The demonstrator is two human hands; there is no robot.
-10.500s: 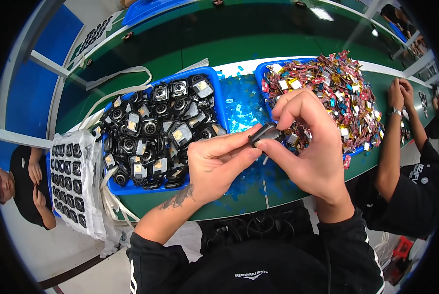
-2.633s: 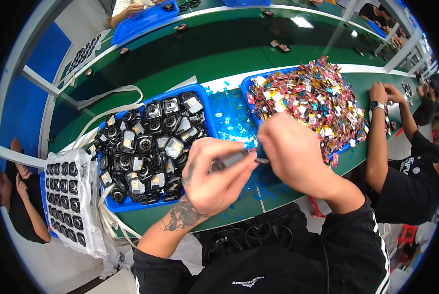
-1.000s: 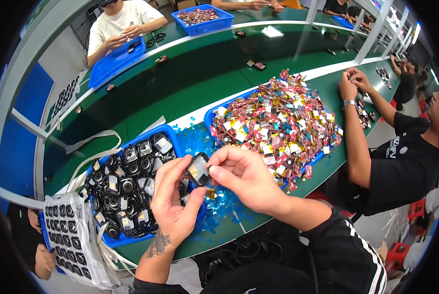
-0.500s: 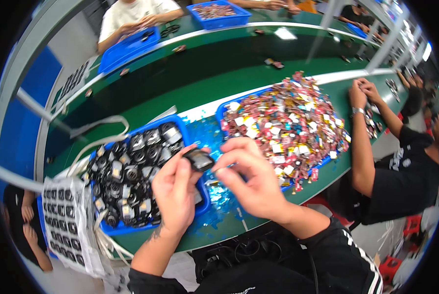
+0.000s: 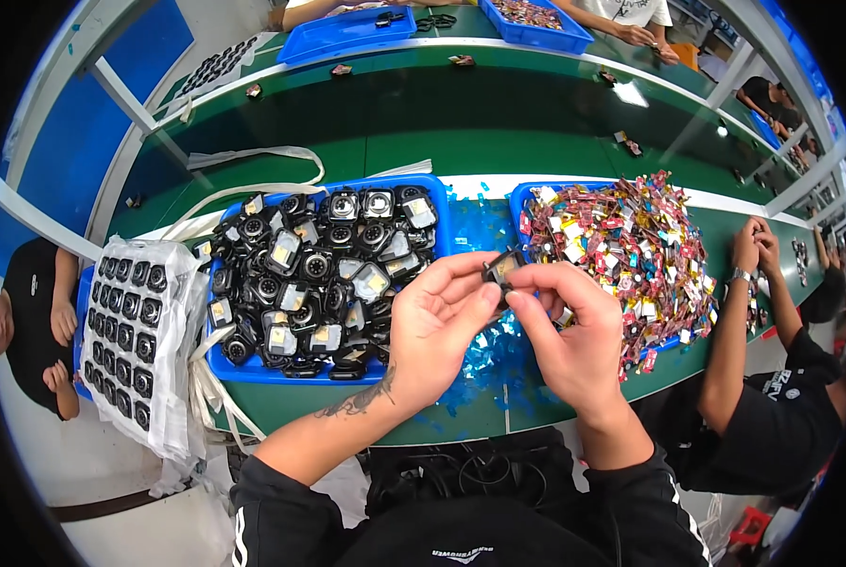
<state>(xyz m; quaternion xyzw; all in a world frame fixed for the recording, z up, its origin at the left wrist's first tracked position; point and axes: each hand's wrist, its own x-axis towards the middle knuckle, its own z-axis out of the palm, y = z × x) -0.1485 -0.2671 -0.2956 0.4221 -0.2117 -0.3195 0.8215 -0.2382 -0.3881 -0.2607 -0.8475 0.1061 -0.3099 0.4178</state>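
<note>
Both my hands meet over the gap between two bins. In the fingers of my left hand (image 5: 442, 317) is a small black smartwatch case (image 5: 504, 266), tilted up. My right hand (image 5: 574, 326) is closed in a pinch, thumb and index finger against the case's near edge; whether a smaller piece sits between them is hidden. Left of my hands, a blue bin (image 5: 445, 227) is heaped with similar black watch cases (image 5: 314, 265). On the right, another blue bin (image 5: 519, 194) overflows with small red, yellow and white flex-circuit parts (image 5: 621, 255).
Scraps of blue film (image 5: 484, 364) litter the green table (image 5: 423, 416) between the bins. At left lies a white tray (image 5: 172, 312) of watch cases in rows, beside pale straps (image 5: 253, 194). A co-worker's arms (image 5: 735, 321) work at right. Loose parts lie on the far green belt (image 5: 395, 104).
The view has swung left, so the scene sits further right. My right hand has closed in on the watch case, its fingers touching the edge they were apart from before.
</note>
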